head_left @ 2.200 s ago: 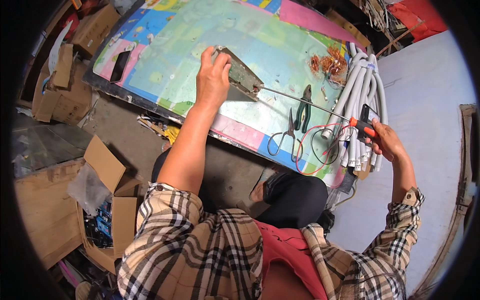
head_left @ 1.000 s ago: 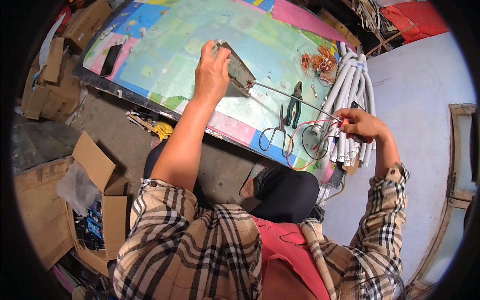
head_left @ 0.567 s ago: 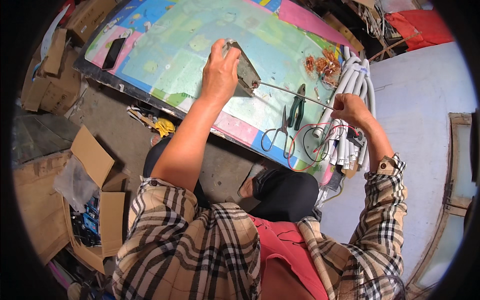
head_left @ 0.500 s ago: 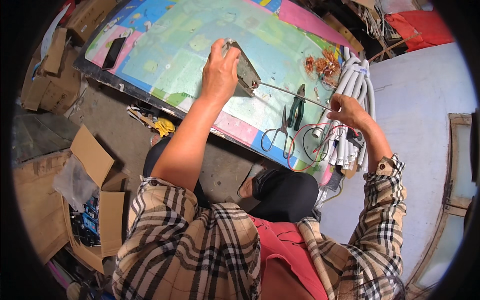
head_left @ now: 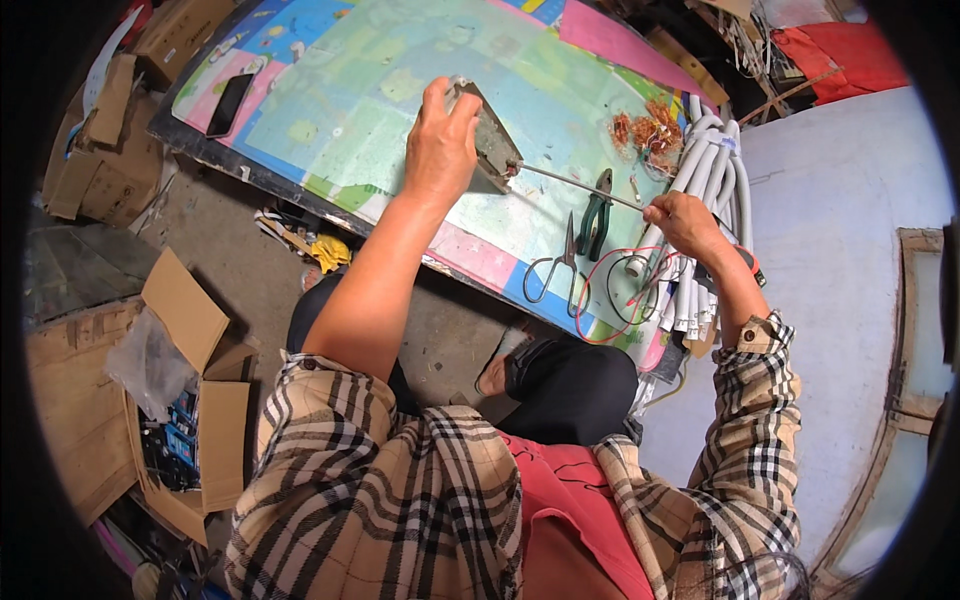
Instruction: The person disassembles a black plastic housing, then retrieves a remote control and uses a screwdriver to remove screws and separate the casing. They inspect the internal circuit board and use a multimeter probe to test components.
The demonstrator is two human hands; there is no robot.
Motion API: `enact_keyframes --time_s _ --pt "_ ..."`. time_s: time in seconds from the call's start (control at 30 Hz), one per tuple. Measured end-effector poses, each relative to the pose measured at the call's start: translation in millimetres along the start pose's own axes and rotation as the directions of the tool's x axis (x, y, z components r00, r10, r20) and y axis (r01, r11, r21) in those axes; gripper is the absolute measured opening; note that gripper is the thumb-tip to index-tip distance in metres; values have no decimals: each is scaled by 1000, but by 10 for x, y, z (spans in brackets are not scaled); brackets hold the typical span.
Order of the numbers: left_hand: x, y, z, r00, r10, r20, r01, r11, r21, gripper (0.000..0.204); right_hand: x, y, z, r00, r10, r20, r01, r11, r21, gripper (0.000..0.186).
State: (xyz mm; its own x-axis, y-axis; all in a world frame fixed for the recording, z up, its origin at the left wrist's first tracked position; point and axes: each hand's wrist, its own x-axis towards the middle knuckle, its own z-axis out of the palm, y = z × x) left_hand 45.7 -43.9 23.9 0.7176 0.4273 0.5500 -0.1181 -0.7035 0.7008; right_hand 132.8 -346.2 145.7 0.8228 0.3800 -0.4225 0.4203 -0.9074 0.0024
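Note:
My left hand [head_left: 440,145] is closed on the upper end of a narrow grey metal piece [head_left: 492,145], which is tilted on the table. My right hand [head_left: 687,225] grips a long screwdriver [head_left: 580,186] by its thin metal shaft. The shaft's far end meets the lower right end of the metal piece, by a small reddish-brown part. A red and black shape shows behind my right wrist; whether it is the screwdriver's handle is unclear. Below the shaft lie green-handled pliers [head_left: 594,220] and dark scissors [head_left: 562,265].
The table [head_left: 350,120] has a colourful patterned cover. A copper wire tangle [head_left: 650,135] and a bundle of white tubes [head_left: 715,170] lie at right, with red and black leads [head_left: 605,325]. A phone [head_left: 230,105] lies at left. An open carton [head_left: 222,440] stands lower left.
My right hand has shifted slightly up and left along the screwdriver's shaft, and its fingers have closed more tightly. My left hand and the metal piece have barely moved.

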Motion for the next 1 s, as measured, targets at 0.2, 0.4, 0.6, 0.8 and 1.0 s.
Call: enact_keyframes --time_s 0.2,0.4,0.6,0.8,1.0 --pt "-1 -9 -5 1000 -6 1 6 1000 -14 22 0 -25 54 985 -68 -159 62 997 -41 20" --pt "-6 -49 -10 1000 -20 1 20 1000 12 21 -54 -70 125 981 52 -189 -31 993 111 22" --pt "-12 -82 -13 999 -48 -6 49 998 48 19 -45 180 293 982 82 -168 -40 970 239 22" --pt "3 -42 -46 993 -115 12 114 990 79 15 117 380 1134 976 167 -139 -99 913 396 21" --pt "37 -105 -142 969 -247 12 245 965 99 8 384 -53 1715 981 163 -106 -121 938 324 21"
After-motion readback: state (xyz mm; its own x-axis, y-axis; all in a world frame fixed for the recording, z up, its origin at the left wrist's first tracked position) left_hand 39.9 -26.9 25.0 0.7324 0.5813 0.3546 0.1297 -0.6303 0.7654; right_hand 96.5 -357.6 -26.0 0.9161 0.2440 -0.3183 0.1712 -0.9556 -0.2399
